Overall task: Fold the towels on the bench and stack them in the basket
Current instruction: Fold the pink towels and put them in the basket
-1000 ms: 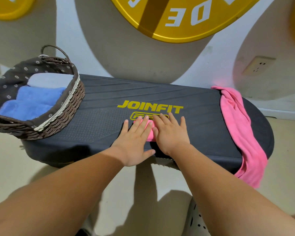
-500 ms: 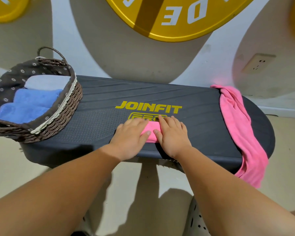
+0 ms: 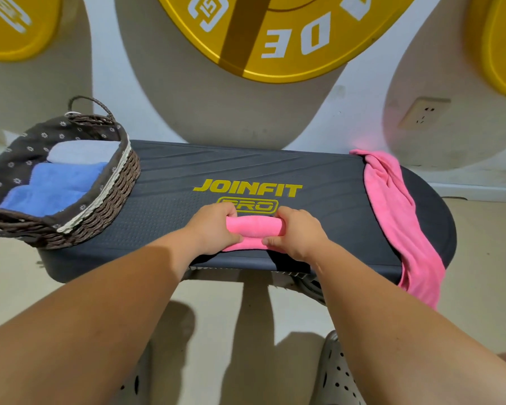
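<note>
A small pink towel (image 3: 253, 229) lies rolled on the black JOINFIT bench (image 3: 170, 182), near its front edge. My left hand (image 3: 214, 226) grips its left end and my right hand (image 3: 295, 232) grips its right end, fingers curled over the roll. A second pink towel (image 3: 398, 211) hangs unfolded over the bench's right end. The wicker basket (image 3: 111, 197) stands on the bench's left end, with folded blue towels (image 3: 56, 185) and a pale one (image 3: 82, 152) inside.
Yellow weight plates (image 3: 275, 33) lean on the wall behind the bench. A wall socket (image 3: 421, 112) is at the right. Beige floor lies below, with my perforated shoes (image 3: 336, 372) at the bottom edge.
Both hands went from pressing flat on the small pink towel to curling around it, and the towel is now rolled up between them.
</note>
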